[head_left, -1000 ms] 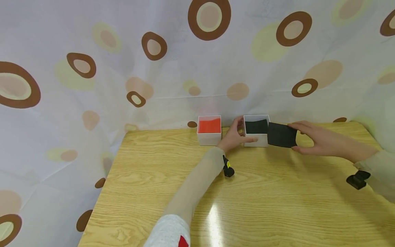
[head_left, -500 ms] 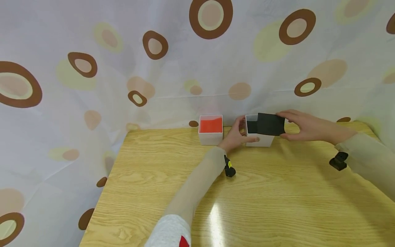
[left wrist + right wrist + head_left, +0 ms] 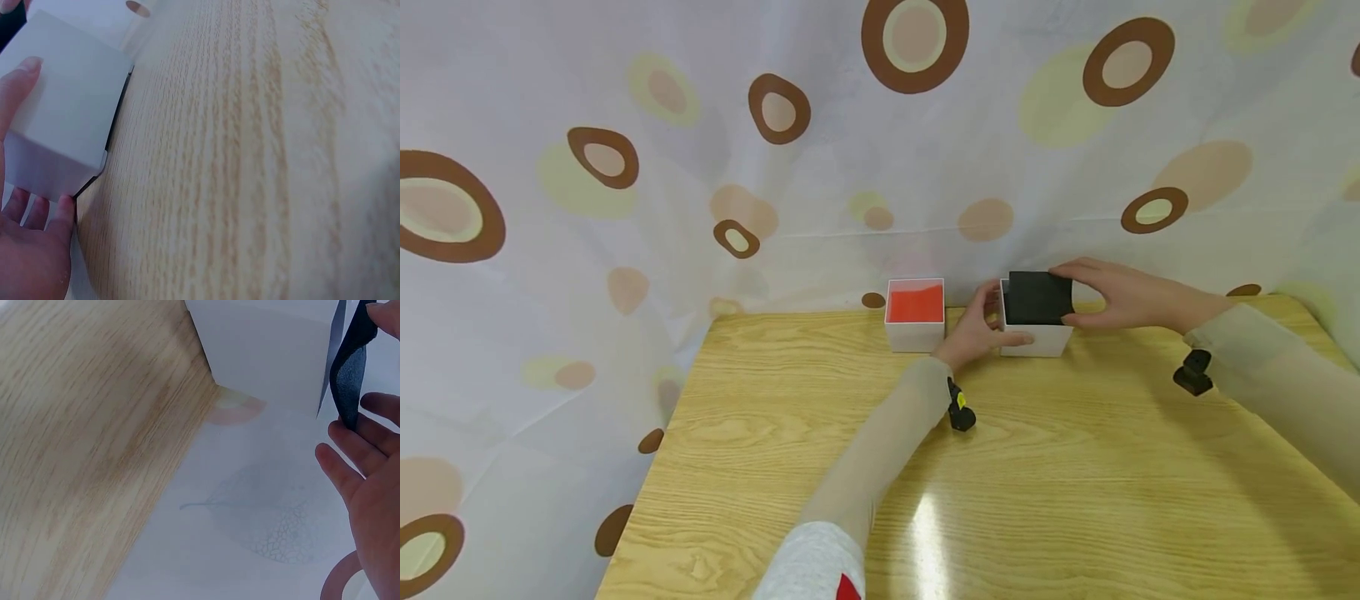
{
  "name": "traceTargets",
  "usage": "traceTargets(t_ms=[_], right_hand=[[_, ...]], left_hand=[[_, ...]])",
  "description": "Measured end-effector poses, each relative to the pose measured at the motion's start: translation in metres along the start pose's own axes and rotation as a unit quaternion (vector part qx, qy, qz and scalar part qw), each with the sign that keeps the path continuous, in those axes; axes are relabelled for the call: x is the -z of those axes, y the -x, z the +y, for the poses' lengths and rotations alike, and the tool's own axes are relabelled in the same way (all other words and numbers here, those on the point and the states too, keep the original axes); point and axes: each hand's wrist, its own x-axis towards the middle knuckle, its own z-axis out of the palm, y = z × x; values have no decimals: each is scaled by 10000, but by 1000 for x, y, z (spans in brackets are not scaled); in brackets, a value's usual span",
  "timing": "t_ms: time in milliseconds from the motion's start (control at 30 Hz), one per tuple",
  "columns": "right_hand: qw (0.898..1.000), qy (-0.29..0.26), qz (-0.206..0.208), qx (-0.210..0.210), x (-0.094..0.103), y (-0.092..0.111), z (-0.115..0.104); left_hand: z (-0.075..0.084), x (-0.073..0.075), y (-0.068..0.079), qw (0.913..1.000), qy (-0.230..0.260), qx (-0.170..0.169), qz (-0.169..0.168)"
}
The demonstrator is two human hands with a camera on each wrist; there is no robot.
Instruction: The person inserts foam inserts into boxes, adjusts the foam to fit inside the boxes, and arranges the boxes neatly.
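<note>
My right hand point(image 3: 1131, 293) pinches a thin, flexible black sheet point(image 3: 1039, 297) by its right edge, thumb near the front corner and fingers at the back. The sheet lies over the opening of the right white box point(image 3: 1036, 341) and covers most of it. Seen from the right wrist, the black sheet point(image 3: 351, 369) bends in a curve just above the box rim. My left hand point(image 3: 976, 333) grips that box at its left side, with the thumb on the front wall. In the left wrist view, the fingers of the left hand point(image 3: 37, 250) reach along the side wall.
A second white box point(image 3: 916, 337), with a red sheet point(image 3: 916, 305) inside, stands to the left of my left hand. Both boxes are at the back edge of the wooden table point(image 3: 820, 400). A patterned cloth point(image 3: 820, 192) hangs right behind them.
My right hand has moved left with the black sheet, from beside the right box to over its opening, hiding the black contents seen earlier. The left hand has kept its hold on the box.
</note>
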Motion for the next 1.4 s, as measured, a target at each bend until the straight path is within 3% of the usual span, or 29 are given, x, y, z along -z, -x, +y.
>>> traceTargets(t_ms=[633, 967, 1167, 1400], right_hand=[[9972, 224, 18, 717, -1, -15, 4], [9919, 515, 31, 1158, -5, -19, 9], [9836, 968, 267, 1497, -4, -23, 11], [9836, 1306, 332, 1200, 0, -23, 1]], left_hand=[[1, -2, 1, 10000, 63, -45, 47], [-1, -1, 0, 9999, 155, -73, -4], [-4, -1, -1, 9998, 191, 0, 20], [-3, -1, -1, 9998, 190, -14, 17]])
